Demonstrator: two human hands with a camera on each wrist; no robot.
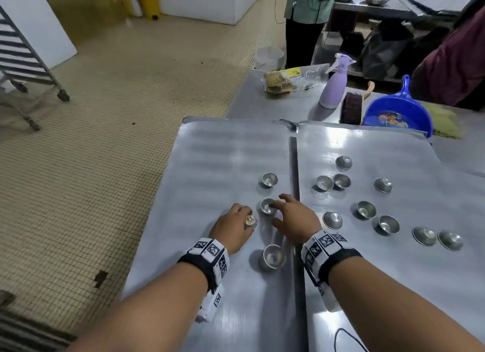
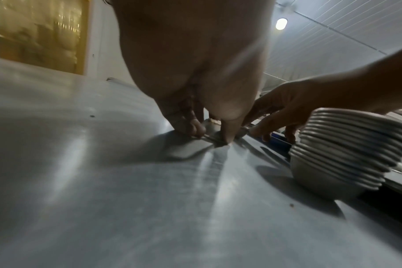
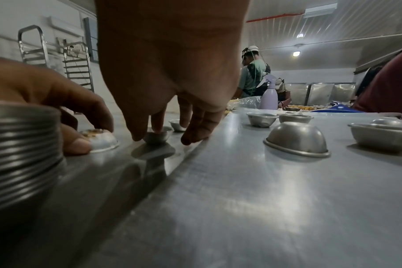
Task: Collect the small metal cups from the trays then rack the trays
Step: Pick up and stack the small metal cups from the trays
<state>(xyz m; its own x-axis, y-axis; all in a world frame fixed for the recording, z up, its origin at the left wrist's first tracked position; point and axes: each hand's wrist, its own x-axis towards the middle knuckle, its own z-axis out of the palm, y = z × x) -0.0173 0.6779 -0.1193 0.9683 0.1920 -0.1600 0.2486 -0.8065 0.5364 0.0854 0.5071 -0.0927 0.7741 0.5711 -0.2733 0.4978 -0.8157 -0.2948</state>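
Now L hand (image 1: 232,227) grips cup (image 1: 250,221), R hand (image 1: 294,218) another (image 1: 267,206).

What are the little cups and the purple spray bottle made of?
The little cups look like thin grey metal, maybe aluminium or steel: they glint. The purple spray bottle looks like matte plastic: soft colour, hardly any shine.

The left hand (image 2: 195,72) fills the top of the view, its fingertips (image 2: 226,134) down on the steel tray (image 2: 103,181) and pinching a small metal cup (image 2: 210,129), mostly hidden between them. Just beyond, the right hand (image 2: 287,107) reaches in from the right, fingers pointing down. A tilted stack of nested metal cups (image 2: 347,150) stands on the tray at the right. A ceiling lamp (image 2: 281,23) glows overhead.
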